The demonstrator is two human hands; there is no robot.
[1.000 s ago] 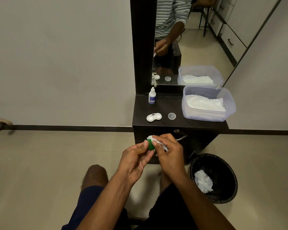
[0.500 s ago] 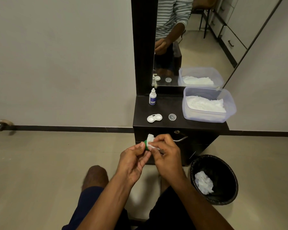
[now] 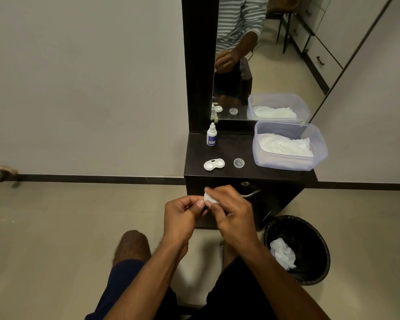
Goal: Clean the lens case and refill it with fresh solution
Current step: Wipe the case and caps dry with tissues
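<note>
My left hand (image 3: 183, 215) and my right hand (image 3: 231, 211) meet in front of the dark cabinet (image 3: 275, 176). My right hand pinches a small white tissue (image 3: 208, 197) against what my left fingers hold; the green cap seen earlier is now hidden by my fingers. The white lens case (image 3: 214, 164) lies open on the cabinet top, with a clear cap (image 3: 238, 163) to its right. The small white solution bottle (image 3: 211, 134) stands upright behind them, near the mirror.
A clear plastic tub (image 3: 289, 163) of white tissues sits at the cabinet's right. A black bin (image 3: 319, 248) holding a crumpled tissue stands on the floor to the right. The mirror (image 3: 263, 54) rises behind the cabinet. My knees are below my hands.
My hands stayed together, working the tissue round the green cap. My fingers have closed over the cap, so it no longer shows.
</note>
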